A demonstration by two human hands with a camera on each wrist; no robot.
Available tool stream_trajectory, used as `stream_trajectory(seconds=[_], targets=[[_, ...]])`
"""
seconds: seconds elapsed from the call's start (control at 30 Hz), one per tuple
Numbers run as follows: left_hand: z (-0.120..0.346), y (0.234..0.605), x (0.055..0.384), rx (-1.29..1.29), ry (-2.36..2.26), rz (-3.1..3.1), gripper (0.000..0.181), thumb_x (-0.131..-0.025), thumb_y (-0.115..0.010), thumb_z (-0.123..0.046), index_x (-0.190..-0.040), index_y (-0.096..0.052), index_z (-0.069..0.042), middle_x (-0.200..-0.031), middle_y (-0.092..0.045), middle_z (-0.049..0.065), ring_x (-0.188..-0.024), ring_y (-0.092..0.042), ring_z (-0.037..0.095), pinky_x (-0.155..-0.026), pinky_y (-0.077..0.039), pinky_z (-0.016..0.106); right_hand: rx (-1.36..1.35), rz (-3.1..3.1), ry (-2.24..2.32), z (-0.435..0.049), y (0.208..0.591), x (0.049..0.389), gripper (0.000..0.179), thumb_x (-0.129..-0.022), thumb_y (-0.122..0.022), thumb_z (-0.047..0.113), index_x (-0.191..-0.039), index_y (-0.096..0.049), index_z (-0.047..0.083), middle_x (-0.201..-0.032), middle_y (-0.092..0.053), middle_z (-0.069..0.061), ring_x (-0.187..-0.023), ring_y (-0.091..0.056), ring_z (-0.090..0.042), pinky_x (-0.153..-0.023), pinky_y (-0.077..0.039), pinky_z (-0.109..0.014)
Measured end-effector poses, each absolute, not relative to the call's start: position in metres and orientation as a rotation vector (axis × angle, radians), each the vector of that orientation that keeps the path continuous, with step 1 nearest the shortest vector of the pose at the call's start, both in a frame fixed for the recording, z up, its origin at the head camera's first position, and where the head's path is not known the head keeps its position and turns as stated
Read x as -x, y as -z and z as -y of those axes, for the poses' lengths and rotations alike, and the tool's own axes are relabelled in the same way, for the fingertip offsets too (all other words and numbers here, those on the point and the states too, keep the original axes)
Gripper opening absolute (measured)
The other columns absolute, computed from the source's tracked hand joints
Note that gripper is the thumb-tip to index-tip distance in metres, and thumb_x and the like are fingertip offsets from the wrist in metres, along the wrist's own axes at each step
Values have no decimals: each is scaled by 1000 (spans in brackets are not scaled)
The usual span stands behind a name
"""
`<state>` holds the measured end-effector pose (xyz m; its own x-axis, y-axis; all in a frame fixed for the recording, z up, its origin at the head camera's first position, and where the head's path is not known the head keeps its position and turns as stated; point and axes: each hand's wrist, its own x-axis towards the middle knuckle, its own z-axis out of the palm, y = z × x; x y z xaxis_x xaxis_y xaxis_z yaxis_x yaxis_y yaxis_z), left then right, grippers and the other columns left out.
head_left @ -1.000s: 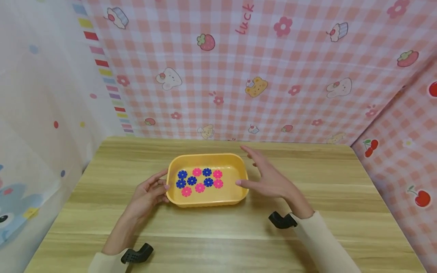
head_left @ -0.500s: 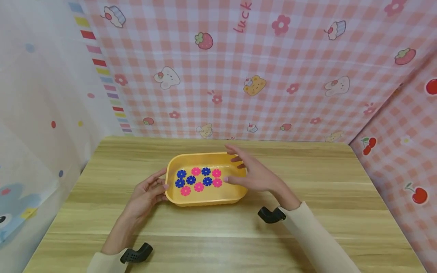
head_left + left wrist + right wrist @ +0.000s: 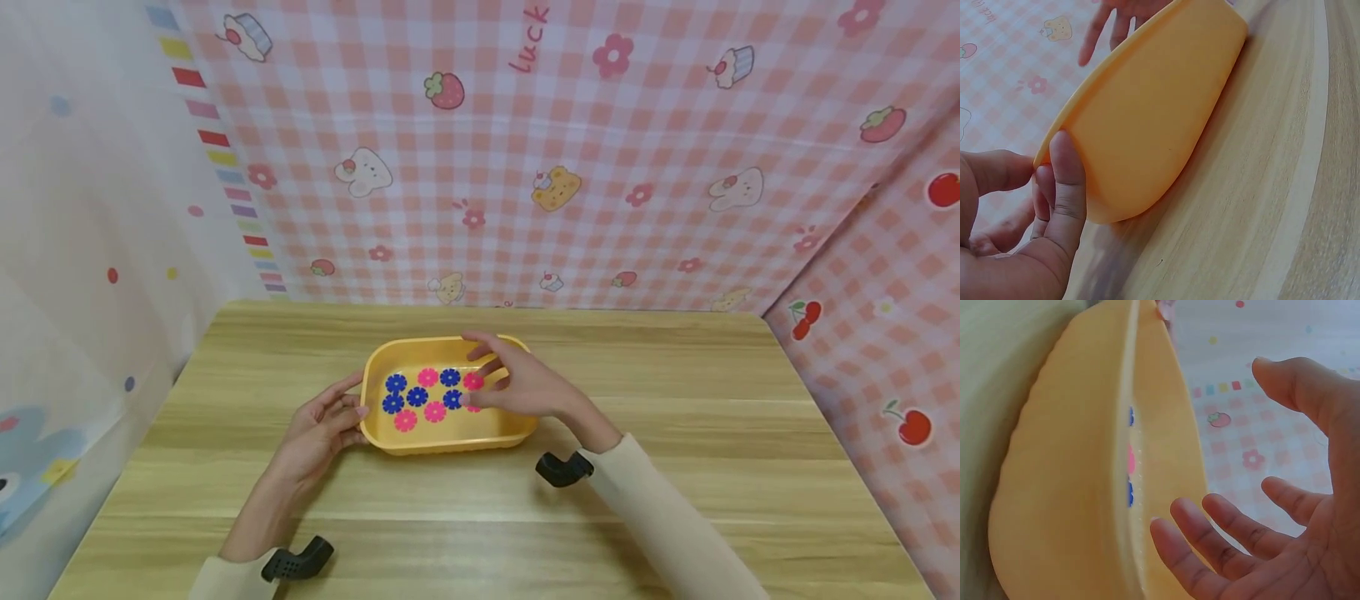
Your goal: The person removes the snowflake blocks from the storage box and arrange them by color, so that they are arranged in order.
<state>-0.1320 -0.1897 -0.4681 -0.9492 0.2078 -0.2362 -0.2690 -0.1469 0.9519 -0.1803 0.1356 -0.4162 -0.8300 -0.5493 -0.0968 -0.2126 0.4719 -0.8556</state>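
A yellow plastic tray sits on the wooden table in the head view. On its floor lie several blue notched discs and several pink notched discs, flat and mostly apart. My left hand pinches the tray's left rim between thumb and fingers; in the left wrist view the fingers press against its outer wall. My right hand hovers over the right half of the tray, fingers spread and nothing between them. It covers part of the pink discs there. In the right wrist view its fingers show relaxed beside the rim.
The wooden table extends round the tray on all sides. A pink checked cloth hangs behind its back edge, with a white cloth at left and another checked cloth at right. Each wrist bears a black bracket.
My right hand has moved left, from beside the tray's right end to above the discs. My left hand keeps its hold on the rim, and the discs lie as before.
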Motion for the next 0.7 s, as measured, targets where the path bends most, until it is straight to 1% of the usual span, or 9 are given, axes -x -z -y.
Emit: stream_trajectory(seconds=[0.13, 0.2, 0.37, 0.53, 0.7], targets=[[190, 468, 132, 81, -2158, -1817, 64, -100, -63, -4, -158, -36, -7, -108, -60, 2, -85, -67, 13, -77, -64, 27, 636, -2368, 1272, -125, 424, 182, 84, -88, -82, 32, -158, -35, 26, -142, -54, -13, -119, -61, -30, -99, -59, -42], [190, 469, 133, 87, -2149, -1822, 63, -100, -62, -4, -158, -37, -8, -110, -60, 4, -86, -67, 14, -78, -64, 27, 645, -2385, 1242, -120, 427, 182, 84, -87, -82, 32, -157, -36, 24, -139, -57, -13, -116, -61, -28, -98, -59, -38], [190, 469, 134, 104, -2142, -1821, 62, -101, -62, -5, -158, -38, -10, -110, -60, 4, -85, -67, 14, -79, -64, 28, 646, -2395, 1191, -109, 436, 182, 82, -87, -82, 29, -156, -39, 19, -131, -61, -10, -107, -63, -24, -94, -58, -34], [191, 469, 135, 112, -2135, -1823, 63, -101, -62, -5, -158, -37, -9, -110, -60, 4, -86, -67, 14, -79, -64, 28, 581, -2412, 1156, -98, 444, 182, 73, -88, -81, 28, -151, -46, 18, -122, -66, -6, -95, -63, -17, -86, -56, -32], [190, 469, 135, 124, -2128, -1829, 63, -101, -63, -4, -158, -37, -10, -111, -60, 4, -87, -67, 14, -79, -64, 28, 553, -2436, 1111, -89, 451, 182, 62, -88, -82, 27, -142, -55, 13, -111, -66, -5, -87, -61, -15, -79, -54, -27]])
